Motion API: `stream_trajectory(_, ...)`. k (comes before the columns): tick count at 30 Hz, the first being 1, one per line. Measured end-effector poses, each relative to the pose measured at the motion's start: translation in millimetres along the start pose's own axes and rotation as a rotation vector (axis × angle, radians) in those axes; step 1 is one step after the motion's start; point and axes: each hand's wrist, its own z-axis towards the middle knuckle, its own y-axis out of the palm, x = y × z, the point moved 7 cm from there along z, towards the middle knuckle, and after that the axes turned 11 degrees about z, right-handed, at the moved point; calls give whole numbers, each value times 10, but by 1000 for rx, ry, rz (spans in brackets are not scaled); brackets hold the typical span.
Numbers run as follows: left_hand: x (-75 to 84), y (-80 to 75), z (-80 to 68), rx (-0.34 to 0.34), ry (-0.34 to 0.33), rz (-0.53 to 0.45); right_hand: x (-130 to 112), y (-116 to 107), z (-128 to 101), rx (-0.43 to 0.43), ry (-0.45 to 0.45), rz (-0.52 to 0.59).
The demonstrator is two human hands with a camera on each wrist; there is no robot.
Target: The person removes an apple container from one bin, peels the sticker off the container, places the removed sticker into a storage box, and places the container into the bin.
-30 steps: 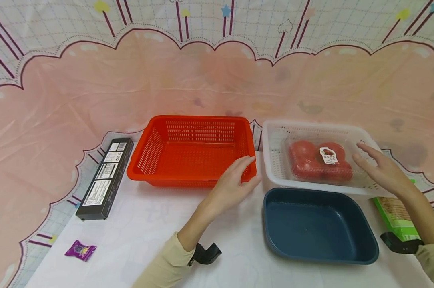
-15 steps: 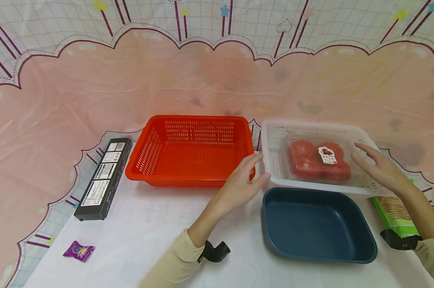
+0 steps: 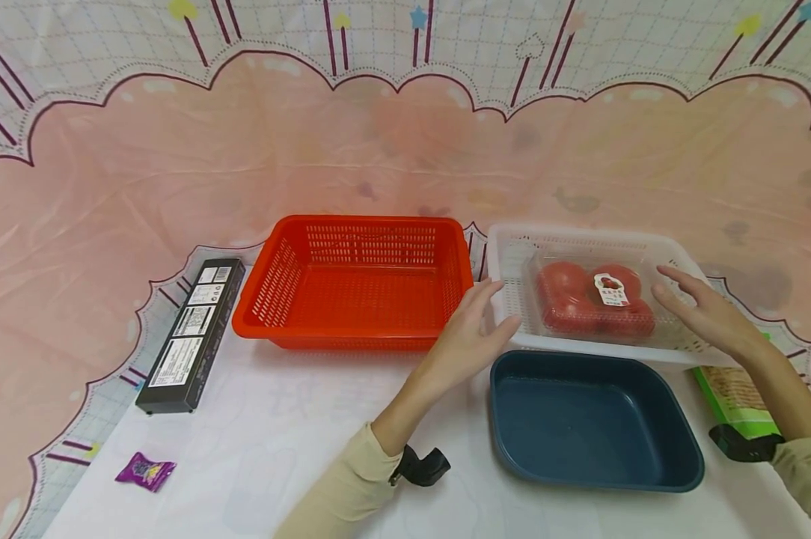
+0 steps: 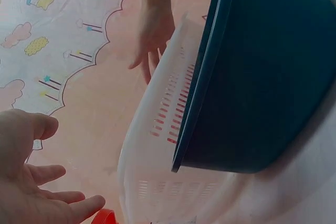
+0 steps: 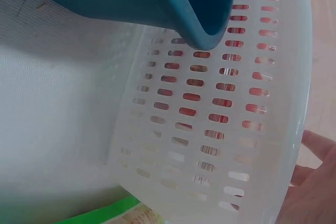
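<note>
A white slotted basket (image 3: 506, 247) stands at the back right and holds a clear pack of red tomatoes (image 3: 590, 303) with a small label. My left hand (image 3: 486, 314) is open, fingers spread, close beside the basket's front left corner; in the left wrist view the left hand (image 4: 37, 195) is a little apart from the basket (image 4: 157, 145). My right hand (image 3: 688, 299) is open and hovers at the basket's right rim, beside the tomato pack. In the right wrist view, the right hand's fingertips (image 5: 315, 192) lie near the basket wall (image 5: 210, 119).
An empty dark blue tray (image 3: 594, 419) lies just in front of the white basket. An empty red basket (image 3: 354, 281) stands to the left. A long black box (image 3: 190, 333) and a purple candy wrapper (image 3: 146, 471) lie at the left, a green packet (image 3: 738, 400) at the far right.
My left hand has moved right, from the red basket's front corner to the white basket's front left corner. The right hand has barely shifted.
</note>
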Motion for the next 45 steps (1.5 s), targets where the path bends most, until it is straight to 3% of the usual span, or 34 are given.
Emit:
stream_trajectory(8,-19,91,92,28,-20,-79,45,16,-4,-31,0,21)
stream_trajectory(14,-20,194,158,60,-76,-178,128,109,57,-101,-8,133)
stream_trajectory(23,-84,375,270,145,-106,-269,288,175,98,-139,105,221)
stream_trajectory(30,-187,534,304,102,-174,-260,309,161,118,-119,124,225)
stream_trajectory(35,-247,583,325,92,-165,-256,307,147,120,-85,129,214)
stream_trajectory(45,-307,637,338,85,-172,-306,350,179,150,-135,162,217)
